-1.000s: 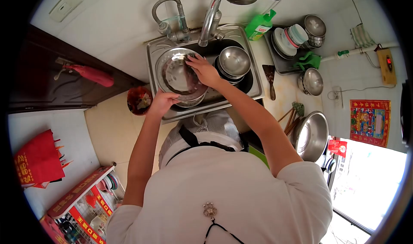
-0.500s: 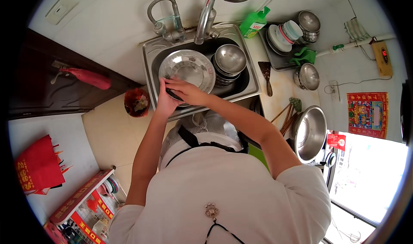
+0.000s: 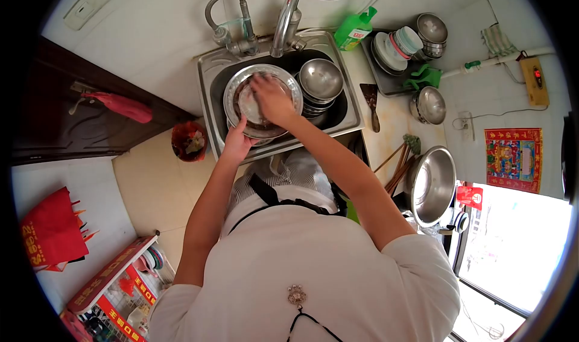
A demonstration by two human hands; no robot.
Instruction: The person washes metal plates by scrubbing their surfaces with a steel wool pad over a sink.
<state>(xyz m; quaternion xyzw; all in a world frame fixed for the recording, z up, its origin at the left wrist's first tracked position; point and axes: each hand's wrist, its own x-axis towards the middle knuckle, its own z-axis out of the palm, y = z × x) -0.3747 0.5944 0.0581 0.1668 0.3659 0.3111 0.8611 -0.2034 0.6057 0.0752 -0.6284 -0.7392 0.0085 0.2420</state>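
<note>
A round, shiny steel basin [image 3: 233, 89] sits tilted in the sink [image 3: 211, 125], with brownish marks and a pale reflection inside it. My left hand [image 3: 239, 143] grips its near left rim, thumb on top and the other fingers mostly hidden underneath. Inside the basin, my right hand [image 3: 274, 103] lies on the inner surface with fingers stretched out, slightly blurred. Whether anything is under that palm is hidden. Just right of the basin, a stack of steel bowls [image 3: 321, 80] stands in the sink.
A faucet [image 3: 286, 22] arches over the sink beside a green soap bottle [image 3: 354, 30]. On the right counter are a dark spatula [image 3: 371, 104], a tray of stacked dishes [image 3: 386, 59] and a large steel bowl [image 3: 432, 185]. A red-lined bin [image 3: 189, 142] stands left.
My right hand has moved from the basin's near rim up into its middle, its fingers now spread there. My left hand has stayed at the near left rim.
</note>
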